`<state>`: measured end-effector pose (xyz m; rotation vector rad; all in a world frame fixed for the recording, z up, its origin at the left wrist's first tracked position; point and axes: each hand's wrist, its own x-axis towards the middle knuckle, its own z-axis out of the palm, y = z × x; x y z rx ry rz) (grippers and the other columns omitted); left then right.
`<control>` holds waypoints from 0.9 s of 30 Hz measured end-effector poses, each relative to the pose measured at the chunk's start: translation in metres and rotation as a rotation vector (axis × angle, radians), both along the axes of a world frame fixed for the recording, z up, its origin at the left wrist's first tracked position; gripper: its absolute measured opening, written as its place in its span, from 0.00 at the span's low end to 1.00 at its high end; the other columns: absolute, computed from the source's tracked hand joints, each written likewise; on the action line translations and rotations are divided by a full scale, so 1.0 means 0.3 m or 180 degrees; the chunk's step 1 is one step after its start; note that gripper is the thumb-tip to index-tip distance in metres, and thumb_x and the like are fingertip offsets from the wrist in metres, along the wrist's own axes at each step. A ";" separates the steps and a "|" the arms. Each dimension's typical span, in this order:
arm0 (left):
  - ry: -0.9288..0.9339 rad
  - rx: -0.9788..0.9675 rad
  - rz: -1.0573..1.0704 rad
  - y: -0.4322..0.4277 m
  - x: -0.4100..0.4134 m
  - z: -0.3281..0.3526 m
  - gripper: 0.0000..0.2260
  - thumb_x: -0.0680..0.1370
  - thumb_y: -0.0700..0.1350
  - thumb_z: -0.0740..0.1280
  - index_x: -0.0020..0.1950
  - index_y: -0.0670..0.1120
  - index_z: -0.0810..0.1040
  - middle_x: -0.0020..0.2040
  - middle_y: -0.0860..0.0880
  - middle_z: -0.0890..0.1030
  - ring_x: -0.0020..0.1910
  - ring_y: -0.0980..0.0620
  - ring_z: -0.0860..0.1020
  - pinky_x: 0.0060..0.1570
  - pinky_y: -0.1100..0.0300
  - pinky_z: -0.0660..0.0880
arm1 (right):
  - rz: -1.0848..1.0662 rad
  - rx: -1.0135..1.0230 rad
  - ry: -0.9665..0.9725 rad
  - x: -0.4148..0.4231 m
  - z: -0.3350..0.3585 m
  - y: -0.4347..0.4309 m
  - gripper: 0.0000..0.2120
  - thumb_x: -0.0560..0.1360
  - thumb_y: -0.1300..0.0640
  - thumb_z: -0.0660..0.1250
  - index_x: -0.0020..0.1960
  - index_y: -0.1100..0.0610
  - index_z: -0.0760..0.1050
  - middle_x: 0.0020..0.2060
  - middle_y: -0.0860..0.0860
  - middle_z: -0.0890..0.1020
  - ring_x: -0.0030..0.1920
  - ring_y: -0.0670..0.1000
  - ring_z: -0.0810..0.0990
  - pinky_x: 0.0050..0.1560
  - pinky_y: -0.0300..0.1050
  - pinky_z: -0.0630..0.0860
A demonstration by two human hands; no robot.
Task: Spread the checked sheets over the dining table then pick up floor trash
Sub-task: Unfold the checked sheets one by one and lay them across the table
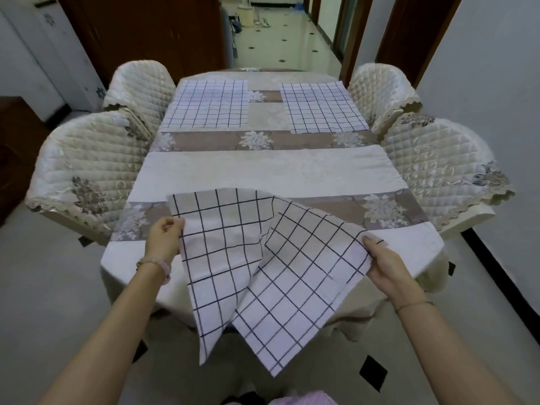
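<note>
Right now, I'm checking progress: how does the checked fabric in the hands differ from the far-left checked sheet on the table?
The held fabric is creased and hangs past the near edge of the table; the far-left sheet lies flat on it. The left hand and right hand pinch the held fabric; nothing touches the far-left sheet. Both are white with dark grid lines.

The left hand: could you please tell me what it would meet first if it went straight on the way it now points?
Probably the cream and grey floral tablecloth, just beyond the white black-checked sheet that the left hand pinches; depth is unclear.
</note>
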<state>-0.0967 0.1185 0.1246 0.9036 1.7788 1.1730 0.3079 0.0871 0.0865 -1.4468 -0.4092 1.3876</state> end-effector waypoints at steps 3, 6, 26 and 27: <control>0.0303 0.0017 0.0116 0.045 -0.065 0.016 0.05 0.79 0.39 0.60 0.51 0.42 0.75 0.36 0.47 0.74 0.37 0.47 0.72 0.31 0.60 0.70 | 0.0105 -0.0067 -0.0517 0.013 -0.008 0.094 0.15 0.76 0.58 0.66 0.57 0.67 0.76 0.53 0.64 0.81 0.50 0.58 0.81 0.50 0.49 0.79; 0.0476 -0.0048 0.0095 0.083 -0.114 0.005 0.13 0.78 0.31 0.57 0.56 0.45 0.73 0.43 0.48 0.78 0.35 0.50 0.73 0.30 0.65 0.75 | 0.0259 -0.0109 -0.1119 0.004 0.002 0.173 0.17 0.75 0.58 0.67 0.53 0.74 0.75 0.41 0.67 0.78 0.46 0.65 0.79 0.46 0.49 0.74; 0.0493 -0.1169 0.0486 0.085 -0.262 -0.245 0.15 0.77 0.49 0.65 0.58 0.40 0.78 0.60 0.41 0.78 0.52 0.42 0.73 0.44 0.55 0.71 | 0.0778 -0.0583 -0.1358 -0.044 -0.047 0.085 0.09 0.74 0.59 0.69 0.53 0.61 0.76 0.38 0.56 0.81 0.36 0.52 0.78 0.38 0.42 0.76; 0.0457 -0.1181 0.0535 0.075 -0.269 -0.250 0.15 0.77 0.49 0.65 0.58 0.40 0.78 0.60 0.41 0.78 0.50 0.43 0.72 0.40 0.57 0.70 | 0.0880 -0.0651 -0.1469 -0.051 -0.054 0.055 0.09 0.73 0.59 0.70 0.53 0.60 0.76 0.39 0.56 0.81 0.37 0.52 0.79 0.37 0.42 0.75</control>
